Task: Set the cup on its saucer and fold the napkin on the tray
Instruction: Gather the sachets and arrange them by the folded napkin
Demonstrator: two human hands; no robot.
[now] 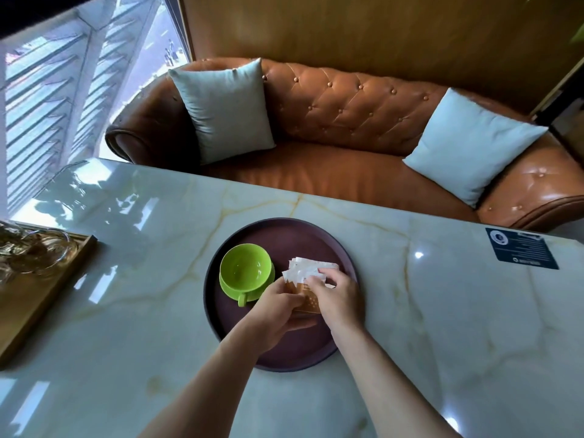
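Observation:
A green cup (pixel 245 269) stands upright on its green saucer (pixel 230 289) in the left part of a round dark purple tray (pixel 284 235). Its handle points toward me. To the right of the cup, over the tray, both hands hold a white napkin (pixel 308 269) with a brown patterned part. My left hand (pixel 279 306) grips the napkin's near left side. My right hand (pixel 336 297) pinches its right edge from above. The napkin's lower part is hidden behind my fingers.
The tray sits on a glossy pale marble table (pixel 442 311). A wooden tray with glassware (pixel 38 263) lies at the left edge. A dark blue sticker (pixel 521 249) is on the table at far right. Beyond the table stands a brown leather sofa (pixel 347 121) with two pale cushions.

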